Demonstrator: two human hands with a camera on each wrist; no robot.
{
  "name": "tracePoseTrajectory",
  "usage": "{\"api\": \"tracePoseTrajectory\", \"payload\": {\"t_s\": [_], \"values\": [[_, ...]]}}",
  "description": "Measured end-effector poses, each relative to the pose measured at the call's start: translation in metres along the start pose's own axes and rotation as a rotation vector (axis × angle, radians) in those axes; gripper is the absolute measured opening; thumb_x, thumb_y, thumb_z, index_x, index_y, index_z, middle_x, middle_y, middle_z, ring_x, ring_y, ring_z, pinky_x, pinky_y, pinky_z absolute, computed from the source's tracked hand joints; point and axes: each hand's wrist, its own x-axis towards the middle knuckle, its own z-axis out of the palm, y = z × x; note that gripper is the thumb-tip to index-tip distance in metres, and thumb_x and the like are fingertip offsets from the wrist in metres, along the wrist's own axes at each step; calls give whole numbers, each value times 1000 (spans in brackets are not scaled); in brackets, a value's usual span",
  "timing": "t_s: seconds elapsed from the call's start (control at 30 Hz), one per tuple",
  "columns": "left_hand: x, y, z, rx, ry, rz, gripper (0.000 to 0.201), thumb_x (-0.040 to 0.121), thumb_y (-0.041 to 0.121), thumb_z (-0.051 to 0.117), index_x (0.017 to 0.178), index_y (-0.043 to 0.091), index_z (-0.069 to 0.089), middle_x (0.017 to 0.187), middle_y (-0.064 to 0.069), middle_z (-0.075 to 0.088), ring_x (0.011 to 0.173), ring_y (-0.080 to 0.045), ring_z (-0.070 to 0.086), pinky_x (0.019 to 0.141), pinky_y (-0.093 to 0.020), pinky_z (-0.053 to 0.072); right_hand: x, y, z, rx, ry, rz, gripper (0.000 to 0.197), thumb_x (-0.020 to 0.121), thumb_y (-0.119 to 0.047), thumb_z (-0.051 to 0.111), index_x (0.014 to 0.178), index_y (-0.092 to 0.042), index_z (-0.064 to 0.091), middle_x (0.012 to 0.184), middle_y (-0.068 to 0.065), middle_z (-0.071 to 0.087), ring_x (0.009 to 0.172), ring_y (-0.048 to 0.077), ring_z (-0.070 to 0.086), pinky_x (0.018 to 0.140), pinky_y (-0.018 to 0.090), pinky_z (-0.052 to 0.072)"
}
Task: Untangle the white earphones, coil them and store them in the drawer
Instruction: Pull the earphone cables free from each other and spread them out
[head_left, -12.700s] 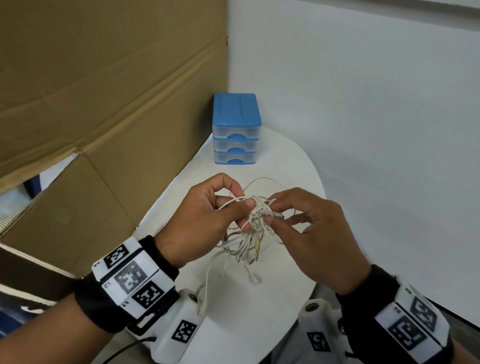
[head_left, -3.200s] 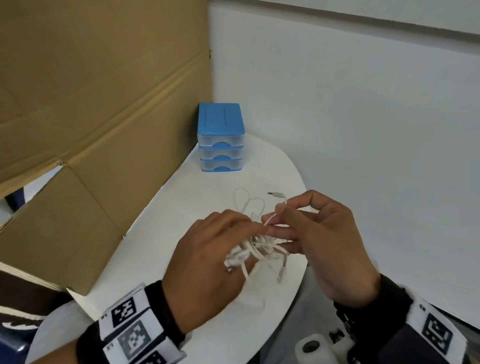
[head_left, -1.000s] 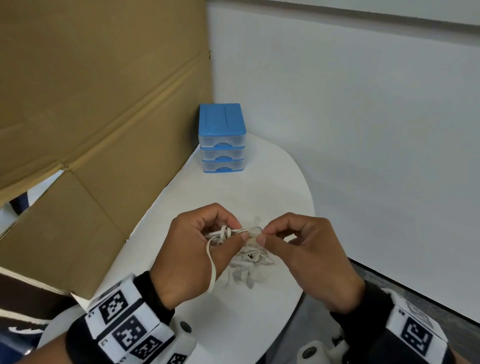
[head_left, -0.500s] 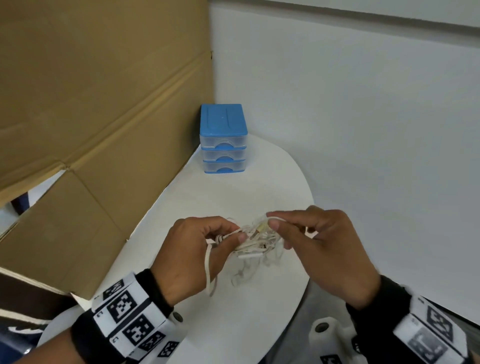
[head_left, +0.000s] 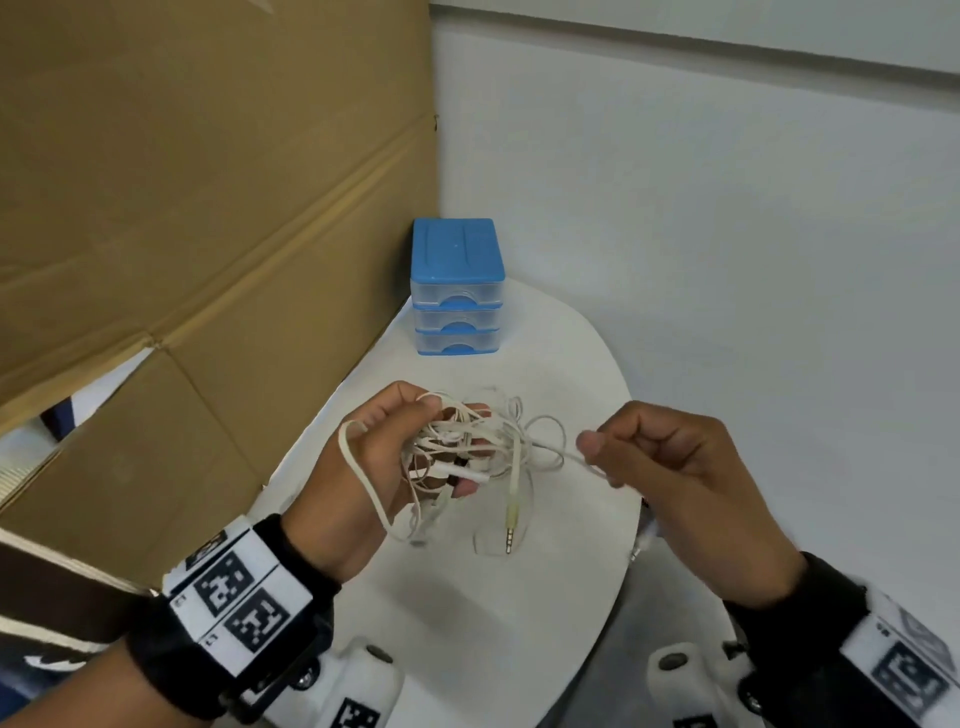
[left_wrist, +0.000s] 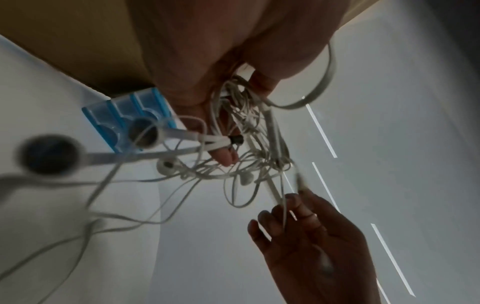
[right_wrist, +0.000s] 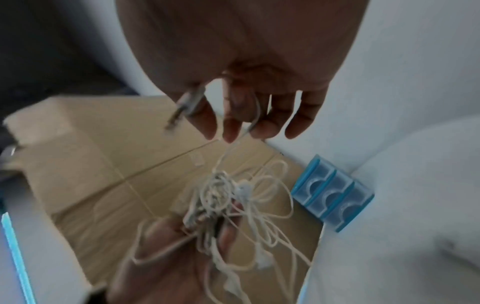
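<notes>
A tangled bundle of white earphones (head_left: 467, 447) hangs above the white table (head_left: 519, 613). My left hand (head_left: 395, 457) grips the knot of cords (left_wrist: 241, 127), with a flat loop draped over its back. A jack plug (head_left: 511, 525) dangles below the bundle. To the right, my right hand (head_left: 670, 467) pinches one thin strand (head_left: 566, 454) drawn out taut from the tangle; that strand (right_wrist: 233, 152) runs down from its fingers in the right wrist view. The small blue drawer unit (head_left: 457, 288) stands at the table's far end with all three drawers closed.
A large brown cardboard box (head_left: 182, 234) stands along the left side of the table. A white wall (head_left: 727, 260) runs behind and to the right. The table's rounded right edge (head_left: 631, 499) lies under my right hand, with grey floor beyond.
My right hand has moved right, away from the bundle, drawing one strand out taut. The left hand has lifted slightly and keeps its grip on the tangle; the plug now hangs free below.
</notes>
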Motion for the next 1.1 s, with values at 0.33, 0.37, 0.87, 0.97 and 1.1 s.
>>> {"api": "tracePoseTrajectory", "payload": {"t_s": [0.33,0.37,0.87,0.97,1.1], "values": [[-5,-11,-4,175,-113,1,38,62,11,71,94,15,52,101,-12,75,87,-29,72,61,-39,58,-6,4,11,-283,-14,-98,19,88,-23,70,69,-22,66,64,-6,57,63,13,56,68,31,52],[-5,-15,-3,228,-128,1,52,59,15,76,105,18,52,99,-11,75,84,-28,72,59,-37,57,-6,4,11,-306,-8,-113,18,90,-25,67,73,-22,64,74,-6,62,74,13,61,75,25,50],[-8,38,-26,1058,-350,308,55,66,18,63,115,43,55,130,24,57,109,1,62,99,-23,41,-2,4,13,-234,34,-37,19,98,-20,54,81,-12,59,80,-3,72,72,28,66,64,50,52],[-27,36,1,650,-555,221,69,68,22,79,128,32,48,142,13,50,135,-6,42,108,-34,33,-3,1,14,-219,46,-26,19,98,-18,54,80,-11,58,76,-5,71,74,11,69,62,43,55],[-28,-9,17,875,-255,340,47,75,31,81,112,34,53,112,17,64,108,-5,61,90,-23,47,-6,-4,14,-180,-23,-24,19,98,-16,54,81,-9,58,78,-2,72,69,11,68,57,35,54]]}}
